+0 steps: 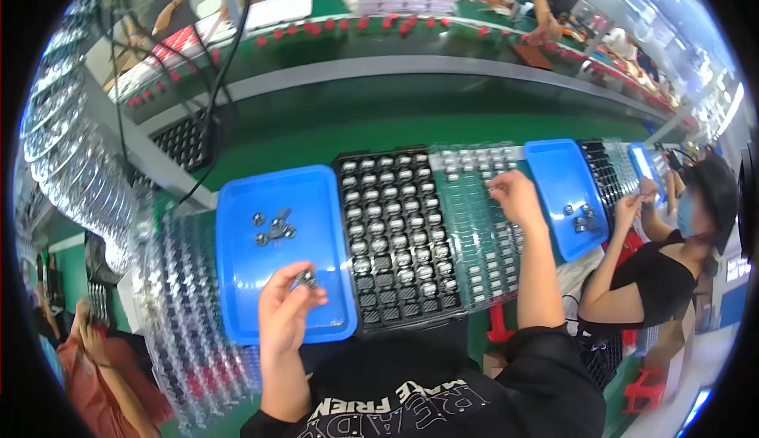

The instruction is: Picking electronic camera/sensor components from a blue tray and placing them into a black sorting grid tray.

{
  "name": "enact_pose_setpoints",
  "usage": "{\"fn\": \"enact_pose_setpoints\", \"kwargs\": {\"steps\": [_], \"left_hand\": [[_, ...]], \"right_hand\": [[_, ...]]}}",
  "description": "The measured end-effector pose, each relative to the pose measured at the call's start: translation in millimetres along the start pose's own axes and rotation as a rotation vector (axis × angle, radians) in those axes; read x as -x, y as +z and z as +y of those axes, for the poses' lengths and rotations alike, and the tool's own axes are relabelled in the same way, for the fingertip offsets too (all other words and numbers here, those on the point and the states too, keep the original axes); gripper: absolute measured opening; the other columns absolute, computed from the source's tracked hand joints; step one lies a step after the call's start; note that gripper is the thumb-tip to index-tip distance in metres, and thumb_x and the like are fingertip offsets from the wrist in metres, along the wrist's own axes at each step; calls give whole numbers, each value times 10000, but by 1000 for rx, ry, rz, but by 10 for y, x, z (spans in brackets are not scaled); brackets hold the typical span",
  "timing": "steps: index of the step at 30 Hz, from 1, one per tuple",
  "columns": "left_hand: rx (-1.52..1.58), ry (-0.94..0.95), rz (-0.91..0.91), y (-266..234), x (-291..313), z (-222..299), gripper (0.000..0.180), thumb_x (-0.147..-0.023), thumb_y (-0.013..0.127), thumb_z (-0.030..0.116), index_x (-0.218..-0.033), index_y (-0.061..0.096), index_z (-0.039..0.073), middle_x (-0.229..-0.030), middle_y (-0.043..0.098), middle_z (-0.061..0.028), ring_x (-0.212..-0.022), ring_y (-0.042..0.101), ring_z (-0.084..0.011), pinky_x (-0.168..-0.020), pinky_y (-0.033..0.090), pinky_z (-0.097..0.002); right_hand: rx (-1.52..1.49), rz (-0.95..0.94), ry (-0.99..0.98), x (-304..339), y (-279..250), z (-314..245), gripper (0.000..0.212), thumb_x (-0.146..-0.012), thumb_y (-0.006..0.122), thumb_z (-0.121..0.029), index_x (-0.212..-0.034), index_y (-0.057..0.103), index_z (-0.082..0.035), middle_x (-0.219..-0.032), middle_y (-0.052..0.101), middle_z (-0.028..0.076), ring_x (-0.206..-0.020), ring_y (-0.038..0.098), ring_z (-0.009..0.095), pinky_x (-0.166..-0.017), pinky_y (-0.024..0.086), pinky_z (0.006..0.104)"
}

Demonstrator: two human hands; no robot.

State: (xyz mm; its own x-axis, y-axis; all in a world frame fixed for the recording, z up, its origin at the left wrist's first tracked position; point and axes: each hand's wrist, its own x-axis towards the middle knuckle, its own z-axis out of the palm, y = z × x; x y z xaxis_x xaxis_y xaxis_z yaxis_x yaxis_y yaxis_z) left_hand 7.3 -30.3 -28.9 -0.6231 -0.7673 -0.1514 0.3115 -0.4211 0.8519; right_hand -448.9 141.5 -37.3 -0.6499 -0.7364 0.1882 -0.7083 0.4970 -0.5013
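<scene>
My left hand (288, 302) is closed, thumb and fingers pinching a small dark metallic part (307, 279) above the near edge of a blue tray (237, 280). Several similar metallic parts (275, 230) lie loosely in the middle of that tray. To its right, a black tray (395, 309) carries rows of shiny silver parts in pockets. My right hand (519, 199) reaches over a clear blister tray (470, 217), whose far and near rows hold small silver pieces. Its thumb and fingertips are pressed together; what they hold, if anything, is too small to make out.
Another blue tray (545, 169) with loose parts stands on the right, near a co-worker (660, 272). Clear blister trays (186, 319) are at the left. Beyond the green bench surface (379, 118) runs a grey rail (443, 65). Black cables (215, 98) hang at the upper left.
</scene>
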Motion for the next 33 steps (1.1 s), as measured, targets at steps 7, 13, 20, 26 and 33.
{"fn": "enact_pose_setpoints", "kwargs": {"steps": [7, 13, 20, 26, 33], "left_hand": [[112, 12, -253, 445, -209, 90, 385, -1002, 651, 117, -1353, 582, -25, -1259, 642, -132, -1018, 668, -177, -873, 579, -317], [59, 78, -271, 531, -202, -2, 395, -993, 676, 110, -1353, 597, -31, -1273, 656, -136, -1063, 661, -167, -898, 575, -318], [100, 168, -328, 559, -93, 8, 377, -985, 664, 22, -1346, 590, -61, -1280, 663, -126, -1132, 647, -175, -972, 545, -327], [52, 189, -317, 508, -87, -1, 370, -980, 668, 11, -1335, 595, -66, -1269, 666, -129, -1133, 643, -168, -980, 533, -320], [9, 163, -303, 477, -109, -42, 367, -965, 667, -25, -1323, 601, -70, -1259, 670, -131, -1121, 651, -169, -971, 540, -311]], "right_hand": [[-860, 45, 7, 646, -31, -1399, 183, -952, 644, 14, -1134, 656, 35, -981, 705, 106, -807, 676, 135, -745, 561, 259], [-944, -119, -273, 1100, 214, -2275, 279, -840, 678, 170, -1100, 694, 67, -1040, 694, 131, -903, 691, 162, -816, 581, 279], [-643, 47, -544, 1086, 273, -2499, 310, -712, 888, -67, -995, 768, -25, -917, 749, 97, -812, 701, 231, -707, 558, 307], [-556, 59, -590, 1123, 305, -2511, 313, -728, 886, -110, -1005, 765, -28, -917, 744, 97, -808, 704, 231, -683, 564, 309], [-449, 104, -644, 1079, 356, -2454, 315, -726, 879, -85, -1007, 752, -25, -900, 726, 106, -786, 704, 236, -653, 575, 325]]}}
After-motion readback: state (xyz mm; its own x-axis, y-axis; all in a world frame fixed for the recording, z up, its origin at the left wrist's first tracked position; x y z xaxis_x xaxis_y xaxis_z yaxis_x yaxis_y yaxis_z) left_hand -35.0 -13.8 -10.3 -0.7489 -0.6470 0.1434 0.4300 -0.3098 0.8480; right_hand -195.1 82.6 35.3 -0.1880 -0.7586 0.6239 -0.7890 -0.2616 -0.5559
